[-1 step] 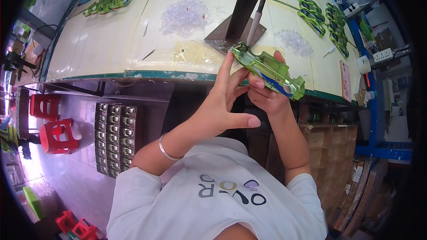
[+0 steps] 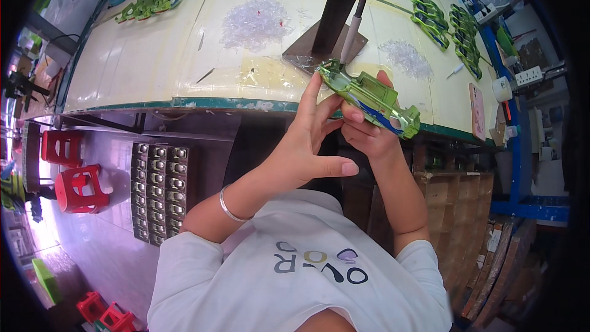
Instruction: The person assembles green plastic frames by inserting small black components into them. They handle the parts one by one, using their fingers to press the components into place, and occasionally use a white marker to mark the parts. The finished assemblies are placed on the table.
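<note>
A glossy green plastic toy car body (image 2: 375, 98) with blue markings is held tilted above the bench's front edge. My right hand (image 2: 372, 135) grips its near side, with the thumb in front and a finger showing behind. My left hand (image 2: 307, 129) has its index fingertip against the body's far left end, the other fingers bent close to its lower edge and the thumb stretched well apart. The grey rod of an upright tool (image 2: 352, 37) with a yellow collar comes down to the body's far left end. Whether its tip touches is too small to tell.
A dark metal stand (image 2: 324, 24) rises from the bench (image 2: 153, 61). Clear plastic scraps (image 2: 255, 21) lie in piles on both sides of it. More green bodies (image 2: 153, 3) rest at far left and right. A phone (image 2: 477, 112) lies at the right edge; red stools (image 2: 83, 189) stand below left.
The toy car body has shifted very slightly left in my right hand's grip. Both hands stay almost where they were.
</note>
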The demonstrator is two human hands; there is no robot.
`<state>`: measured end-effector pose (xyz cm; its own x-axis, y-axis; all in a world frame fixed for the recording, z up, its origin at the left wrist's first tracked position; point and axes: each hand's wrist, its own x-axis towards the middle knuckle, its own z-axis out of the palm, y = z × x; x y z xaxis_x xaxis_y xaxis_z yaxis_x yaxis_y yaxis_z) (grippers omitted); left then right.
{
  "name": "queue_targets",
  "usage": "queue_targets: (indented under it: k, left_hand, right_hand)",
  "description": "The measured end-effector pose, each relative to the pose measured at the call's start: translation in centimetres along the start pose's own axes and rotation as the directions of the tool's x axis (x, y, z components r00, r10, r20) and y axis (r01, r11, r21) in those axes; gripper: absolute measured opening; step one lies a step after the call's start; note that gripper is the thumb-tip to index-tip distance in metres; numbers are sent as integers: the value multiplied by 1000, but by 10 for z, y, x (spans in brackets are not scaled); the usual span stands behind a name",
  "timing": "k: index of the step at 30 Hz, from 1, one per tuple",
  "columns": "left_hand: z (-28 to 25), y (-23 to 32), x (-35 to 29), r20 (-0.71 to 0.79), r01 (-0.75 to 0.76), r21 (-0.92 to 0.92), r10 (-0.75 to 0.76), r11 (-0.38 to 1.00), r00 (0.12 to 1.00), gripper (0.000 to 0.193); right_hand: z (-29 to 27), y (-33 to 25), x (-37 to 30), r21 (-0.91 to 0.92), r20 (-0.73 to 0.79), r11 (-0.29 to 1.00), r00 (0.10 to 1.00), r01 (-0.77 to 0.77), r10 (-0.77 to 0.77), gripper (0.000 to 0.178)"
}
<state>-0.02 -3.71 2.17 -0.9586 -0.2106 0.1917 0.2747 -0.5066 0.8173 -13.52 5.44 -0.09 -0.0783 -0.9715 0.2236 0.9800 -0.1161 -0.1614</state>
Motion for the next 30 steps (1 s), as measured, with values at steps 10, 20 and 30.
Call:
queue_targets:
  k: [10,20,30]
  left_hand:
    - [-17,-11,-27,11,178,-96,-177,979,984,104]
    - [-27,-14,-46,-148,187,136,-166,973,975,43]
    - [-35,2,-52,-162,262,486,-209,834,964,45]
  right_hand:
    - [-6,29,-31,-202,-404,977,903,65,-143,63]
    - [23,70,-50,-829,-328,546,894,-117,-307,61]
    - [40,83,-57,-836,-205,-453,943,-309,-263,63]
